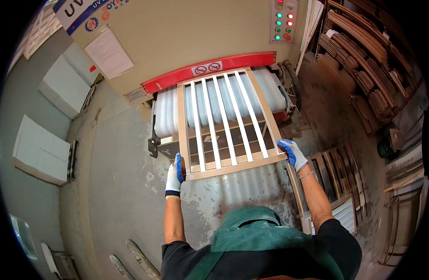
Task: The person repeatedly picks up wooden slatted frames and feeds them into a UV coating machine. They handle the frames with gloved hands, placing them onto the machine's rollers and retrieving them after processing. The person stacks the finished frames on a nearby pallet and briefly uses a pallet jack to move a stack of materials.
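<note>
A slatted wooden frame (238, 167) with tan rails and several white slats is held level in front of me. Its far end rests over a conveyor (166, 108) with a pale, ribbed, shiny surface, right at the red guard bar (252, 61) of a large machine. My left hand (174, 176), in a white glove with a blue palm, grips the near left corner. At the near right corner my right hand (294, 154), gloved the same way, is closed on the rail with its blue fingers on top.
Above the conveyor rises the beige machine (186, 37) with a control panel (283, 22) of lit buttons. Stacked curved wooden strips (363, 65) stand at the right. More slatted pieces (338, 172) lie beside my right arm. White stacks (42, 149) line the left wall.
</note>
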A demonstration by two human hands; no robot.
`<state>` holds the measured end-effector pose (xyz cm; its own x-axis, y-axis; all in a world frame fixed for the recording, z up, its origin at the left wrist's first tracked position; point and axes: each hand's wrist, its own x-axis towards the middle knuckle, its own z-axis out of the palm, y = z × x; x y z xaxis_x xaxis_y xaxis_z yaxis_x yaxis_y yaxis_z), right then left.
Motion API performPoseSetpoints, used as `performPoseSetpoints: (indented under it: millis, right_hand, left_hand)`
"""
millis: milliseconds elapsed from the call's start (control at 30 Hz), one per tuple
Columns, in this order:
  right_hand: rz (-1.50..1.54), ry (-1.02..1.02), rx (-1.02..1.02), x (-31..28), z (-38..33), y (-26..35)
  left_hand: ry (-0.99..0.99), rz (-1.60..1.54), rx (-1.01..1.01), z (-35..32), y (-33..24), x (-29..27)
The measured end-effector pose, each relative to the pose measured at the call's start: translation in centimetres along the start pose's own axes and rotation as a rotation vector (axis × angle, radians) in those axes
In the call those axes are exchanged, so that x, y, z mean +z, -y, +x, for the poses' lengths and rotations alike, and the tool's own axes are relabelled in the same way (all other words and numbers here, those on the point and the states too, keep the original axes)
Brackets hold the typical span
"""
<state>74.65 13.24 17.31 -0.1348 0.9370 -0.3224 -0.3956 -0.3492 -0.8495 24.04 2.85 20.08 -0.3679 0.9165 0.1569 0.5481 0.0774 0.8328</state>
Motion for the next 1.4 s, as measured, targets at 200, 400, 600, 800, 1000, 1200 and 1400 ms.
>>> performPoseSetpoints:
  millis: [200, 400, 600, 800, 1000, 1200, 1400]
  right_hand:
    - [-0.074, -0.021, -0.084, -0.4, 0.2, 0.7]
    - [-0.162, -0.032, 0.042, 2.7, -0.2, 1.3]
    - [-0.277, 0.002, 0.049, 1.9, -2.8, 0.3]
    - [-0.321, -0.034, 0.098, 1.6, -7.8, -1.7]
    - [-0.328, -0.085, 0.114, 1.9, -11.4, -3.2]
    - [-0.314, -0.167, 0.109, 1.1, -14.6, -5.0]
    - [-0.352, -0.205, 0.103, 1.0, -16.1, -6.1]
  left_hand:
    - [0.172, -0.065, -0.264, 1.6, -1.6, 0.4]
    - [0.198, -0.355, -0.363, -1.5, -0.8, 0.3]
    - [0.198, -0.204, -0.388, -5.5, -5.0, -1.0]
    - [0.14, -0.082, -0.434, -10.4, -6.2, -2.7]
    - [0.01, -0.044, -0.413, -14.6, -1.8, -2.5]
    - [0.104, 0.155, -0.538, -16.9, -2.7, -3.5]
    - [0.071, 0.256, -0.548, -18.0, -3.9, -3.6]
